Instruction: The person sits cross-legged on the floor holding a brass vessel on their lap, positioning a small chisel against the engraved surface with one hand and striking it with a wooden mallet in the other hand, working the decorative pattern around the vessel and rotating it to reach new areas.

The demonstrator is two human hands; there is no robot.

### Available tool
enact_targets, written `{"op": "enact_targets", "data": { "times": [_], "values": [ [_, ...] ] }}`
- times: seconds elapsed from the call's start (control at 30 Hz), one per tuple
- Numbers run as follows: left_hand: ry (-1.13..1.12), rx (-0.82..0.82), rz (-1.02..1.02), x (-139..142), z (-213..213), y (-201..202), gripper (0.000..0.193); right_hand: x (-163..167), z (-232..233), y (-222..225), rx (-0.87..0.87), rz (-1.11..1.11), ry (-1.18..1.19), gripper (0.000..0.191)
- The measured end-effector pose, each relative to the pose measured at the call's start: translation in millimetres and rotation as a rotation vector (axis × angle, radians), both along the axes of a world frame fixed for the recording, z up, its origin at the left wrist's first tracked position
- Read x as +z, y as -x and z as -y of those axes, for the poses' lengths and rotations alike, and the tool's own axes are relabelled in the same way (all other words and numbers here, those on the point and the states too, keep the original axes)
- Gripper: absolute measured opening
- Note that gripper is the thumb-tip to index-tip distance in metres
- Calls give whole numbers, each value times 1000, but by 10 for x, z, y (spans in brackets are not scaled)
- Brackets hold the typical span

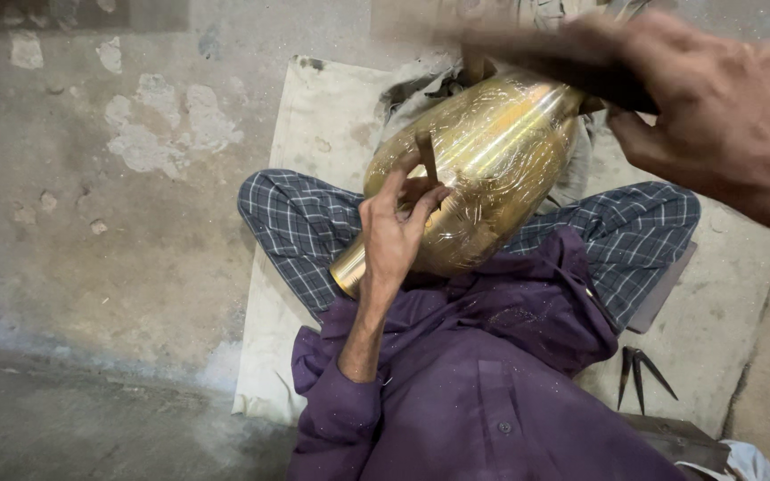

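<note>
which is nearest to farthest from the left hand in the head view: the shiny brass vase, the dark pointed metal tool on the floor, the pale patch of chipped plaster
1. Shiny brass vase: the left hand rests against its side, over the lap.
2. Pale patch of chipped plaster: up and to the hand's left, on the grey floor.
3. Dark pointed metal tool: low on the right, beyond the checked trouser leg.
</note>
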State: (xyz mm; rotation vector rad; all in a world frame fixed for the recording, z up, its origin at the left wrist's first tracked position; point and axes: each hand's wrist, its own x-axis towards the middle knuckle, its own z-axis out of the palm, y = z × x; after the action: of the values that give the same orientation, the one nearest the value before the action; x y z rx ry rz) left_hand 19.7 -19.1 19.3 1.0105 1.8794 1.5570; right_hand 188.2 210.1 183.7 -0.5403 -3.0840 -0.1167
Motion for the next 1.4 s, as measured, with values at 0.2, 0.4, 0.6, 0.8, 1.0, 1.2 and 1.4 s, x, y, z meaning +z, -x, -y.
{"op": "enact_targets", "data": {
  "times": [0.2, 0.4, 0.6, 0.8, 1.0, 1.2, 1.4],
  "values": [
    [41, 0, 49, -83, 6, -30, 45, -97, -56, -61, 84, 264, -299, 54],
    [78, 1, 26, -175, 23, -35, 44, -207, -94, -135, 106, 445, -451, 57],
    [38, 17, 41, -147, 30, -61, 47, -197, -83, -124, 63, -7, -50, 50],
    [16, -1, 48, -110, 61, -57, 45, -106, -4, -100, -1, -102, 120, 55],
    [47, 0, 27, -130, 55, -74, 46, -131, -29, -153, 65, 254, -225, 51],
    [29, -6, 25, -83, 97, -82, 44, -255, -62, -247, 137, 193, -291, 52],
    [43, -19, 39, -16, 88, -81, 43, -193, -9, -219, -40, -16, 38, 59]
  ]
}}
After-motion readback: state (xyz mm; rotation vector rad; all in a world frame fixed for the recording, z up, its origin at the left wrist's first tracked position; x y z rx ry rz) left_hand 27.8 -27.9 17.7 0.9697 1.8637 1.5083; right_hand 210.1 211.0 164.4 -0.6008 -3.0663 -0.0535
